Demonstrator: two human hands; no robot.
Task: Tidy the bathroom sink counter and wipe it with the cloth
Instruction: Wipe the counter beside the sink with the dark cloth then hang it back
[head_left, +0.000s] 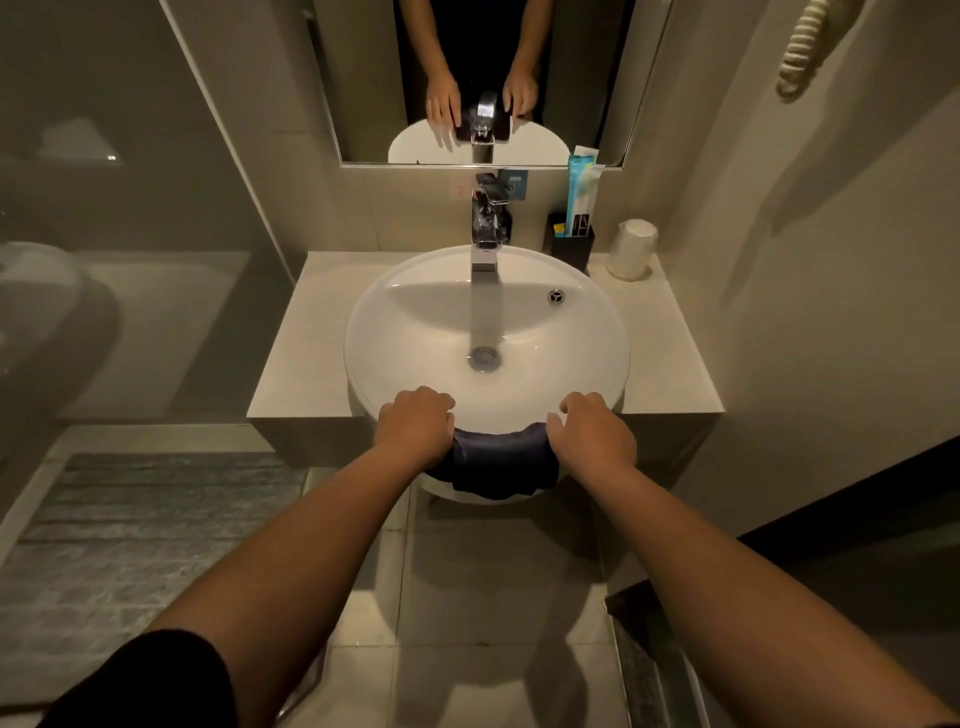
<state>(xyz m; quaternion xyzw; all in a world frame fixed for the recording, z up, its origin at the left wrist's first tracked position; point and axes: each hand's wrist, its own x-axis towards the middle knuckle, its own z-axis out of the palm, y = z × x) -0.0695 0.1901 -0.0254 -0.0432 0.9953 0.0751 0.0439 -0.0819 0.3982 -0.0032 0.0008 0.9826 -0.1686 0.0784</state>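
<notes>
A dark blue cloth hangs over the near rim of the round white sink. My left hand grips the cloth's left end and my right hand grips its right end, both with fingers curled over the rim. The sink sits on a beige counter. At the back right of the counter stand a black holder with a blue toothpaste tube and a white wrapped cup.
A chrome faucet rises behind the basin under a wall mirror. A glass partition stands to the left with a toilet behind it. A grey mat lies on the floor at left.
</notes>
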